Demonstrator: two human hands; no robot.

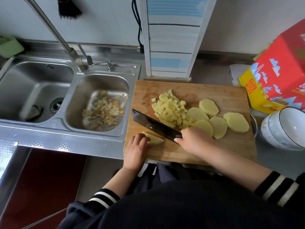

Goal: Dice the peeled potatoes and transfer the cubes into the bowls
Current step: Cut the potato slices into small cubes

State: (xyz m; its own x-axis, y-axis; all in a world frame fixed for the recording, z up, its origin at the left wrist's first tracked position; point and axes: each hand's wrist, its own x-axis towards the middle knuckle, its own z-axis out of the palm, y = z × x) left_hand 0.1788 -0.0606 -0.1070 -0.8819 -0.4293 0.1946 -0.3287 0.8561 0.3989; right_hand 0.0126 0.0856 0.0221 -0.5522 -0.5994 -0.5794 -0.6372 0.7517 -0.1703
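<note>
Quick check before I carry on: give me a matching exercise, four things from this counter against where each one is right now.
Things:
1. potato peels
2. potato cubes
3. cleaver
4. potato piece

Places:
A. gripped by the right hand
B. heaped mid cutting board
C. in the right sink basin
D. under the left hand fingertips

Pairs: 1-C, 2-B, 3-A, 4-D

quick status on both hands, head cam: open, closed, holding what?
Left hand: fingers curled over a potato piece, holding it on the cutting board.
Right hand: closed round the handle of the cleaver.
</note>
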